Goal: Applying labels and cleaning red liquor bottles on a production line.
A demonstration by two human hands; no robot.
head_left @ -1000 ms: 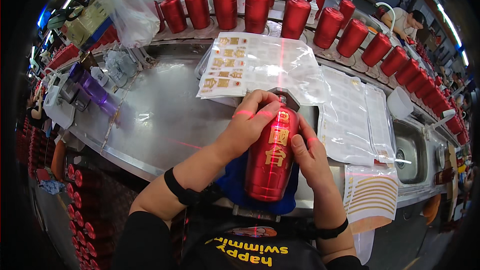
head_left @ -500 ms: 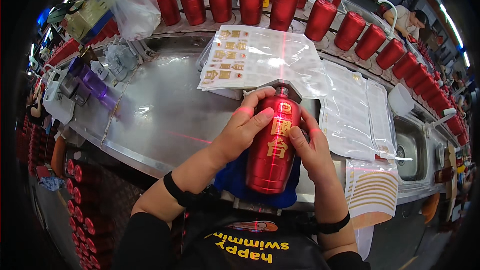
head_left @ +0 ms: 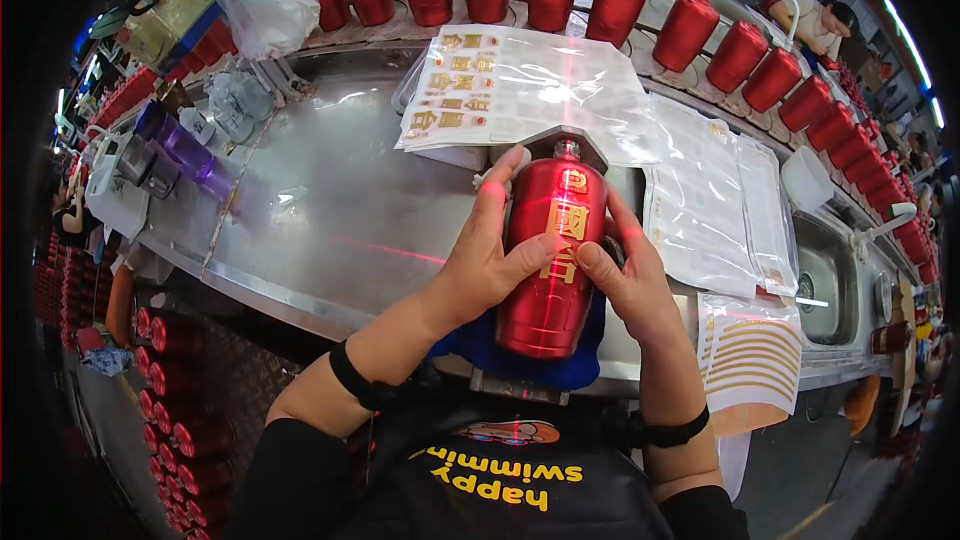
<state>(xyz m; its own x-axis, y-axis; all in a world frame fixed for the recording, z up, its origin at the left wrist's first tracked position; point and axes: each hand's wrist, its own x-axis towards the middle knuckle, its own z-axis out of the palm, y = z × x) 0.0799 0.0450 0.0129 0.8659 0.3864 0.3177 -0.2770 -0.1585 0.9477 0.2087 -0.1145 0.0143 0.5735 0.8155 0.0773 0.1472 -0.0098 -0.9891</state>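
Left hand [head_left: 482,265] and right hand [head_left: 640,290]: grip of both closed around sides of glossy red gold-lettered bottle [head_left: 540,325], thumbs on front, likely steadying. Bottle lies over soft blue cloth [head_left: 472,348], probably cushioning; neck at grey angular bracket [head_left: 590,146], seemingly propping.

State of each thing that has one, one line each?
Red bottle, lying, lettering up
Left hand, gripping bottle
Right hand, gripping bottle
Blue cloth, spread under bottle
Label sheet, gold labels at left end only
Row of red bottles, upright
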